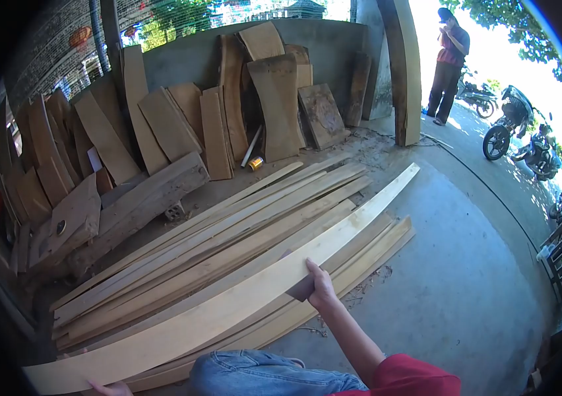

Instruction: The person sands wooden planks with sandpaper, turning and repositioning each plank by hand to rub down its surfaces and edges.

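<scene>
A long pale wooden plank (228, 305) runs diagonally from the lower left up to the right, raised over other planks. My right hand (322, 290) is closed on its near edge around the middle, thumb on top. Next to that hand, a dark flat piece (301, 289) shows below the plank's edge; whether the hand also holds it is unclear. At the bottom left, my left hand (111, 389) grips the plank's near edge close to its end. Only part of this hand is visible, with the rest cut off by the frame.
Several planks (228, 254) lie on the concrete floor (452, 264) beneath. Wide boards (278, 99) lean against the back wall, near a yellow can (256, 163). A post (407, 79) stands at right. Outside are a person (449, 63) and motorbikes (515, 125).
</scene>
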